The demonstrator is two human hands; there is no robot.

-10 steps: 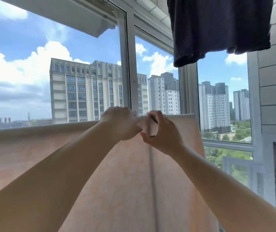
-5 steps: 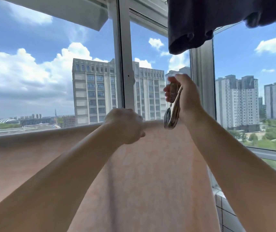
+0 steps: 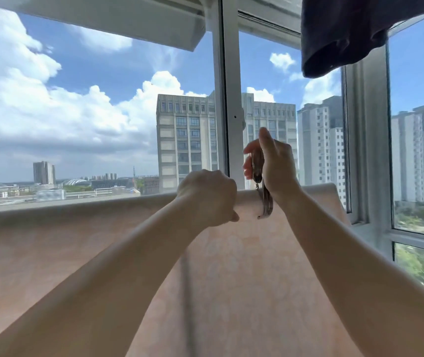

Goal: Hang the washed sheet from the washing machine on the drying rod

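Observation:
A pale pink sheet (image 3: 244,266) hangs over a horizontal drying rod, which it hides along its whole top fold. My left hand (image 3: 209,195) is curled over that top fold, gripping sheet and rod together. Just to its right, my right hand (image 3: 274,163) holds a large metal clothes clip (image 3: 263,191) upright. The clip's lower jaws reach down to the sheet's top edge beside my left hand.
A dark garment (image 3: 355,32) hangs overhead at the upper right. White window frames (image 3: 227,99) stand directly behind the rod, with tall buildings and sky beyond the glass. The sheet's right end (image 3: 334,191) stops near the window corner post.
My right hand left my left hand at the fold, rose with the clip, and has now come back down toward the fold. The left hand kept its grip.

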